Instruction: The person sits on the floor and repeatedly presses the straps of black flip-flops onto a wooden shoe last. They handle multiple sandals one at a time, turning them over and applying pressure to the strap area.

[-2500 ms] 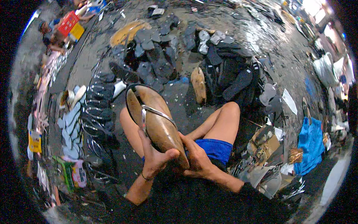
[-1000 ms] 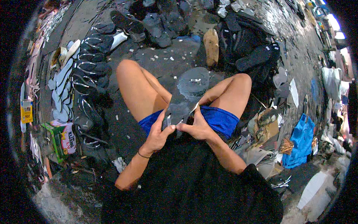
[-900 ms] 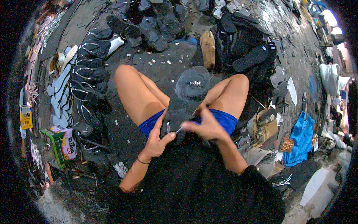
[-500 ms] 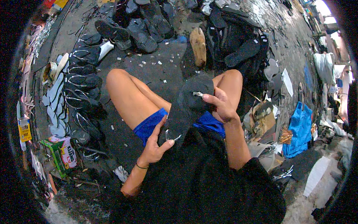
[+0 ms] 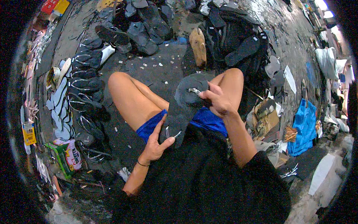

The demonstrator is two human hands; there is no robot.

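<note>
A black sandal sole (image 5: 181,111) lies slantwise over my lap, its broad end away from me. My left hand (image 5: 153,147) grips its near end, thumb across the surface and index finger along the left edge. Two silvery strap ends (image 5: 178,134) stick out of the sole beside that thumb. At the broad far end my right hand (image 5: 220,100) has its thumb and fingers closed by a short silvery strap end (image 5: 194,90). Part of the right fingers is hidden behind the sole and hand.
Rows of black sandals (image 5: 84,84) stand at the left beside grey sole pieces (image 5: 60,106). A wooden shoe last (image 5: 198,46) lies ahead, near piled black soles (image 5: 244,50). To the right are a blue bag (image 5: 301,128) and cardboard scraps (image 5: 265,115). Small white offcuts dot the ground.
The sole's far end has shifted slightly left, and my right hand has turned, its fingers now curled by the strap end. My left hand keeps its grip on the near end.
</note>
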